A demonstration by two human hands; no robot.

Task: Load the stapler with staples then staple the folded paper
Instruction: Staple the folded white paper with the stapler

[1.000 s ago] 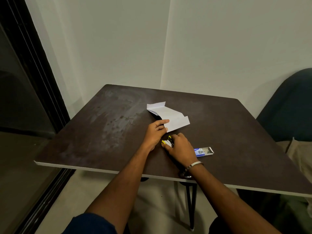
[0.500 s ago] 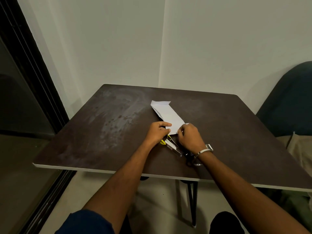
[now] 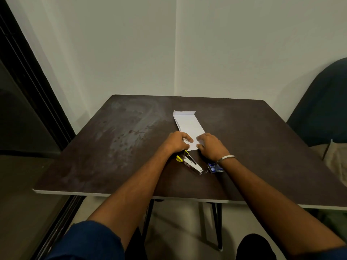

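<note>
Dark table carried everything, its top smudged, set into a corner of the room

Folded paper lay flat near the middle of the table, long side running away from the person, far flap slightly lifted. Judged it light, limp and apt to slide on the slick top; best pinned flat at its near end, with the layers squared before any staple goes through

Left hand rested on the paper's near left corner, fingers curled down onto it, pressing more than pinching as far as could be seen. Right hand lay on the near right corner, fingers bent and spread over the sheet; whether they pinched the edge I could not tell

Stapler, yellow-tipped with a bright metal body, sat on the table just behind the left hand, nothing holding it. Judged it small, rigid, heavier than the paper, easily taken around its middle

Blue staple box lay partly under the right wrist, beside the stapler
</note>
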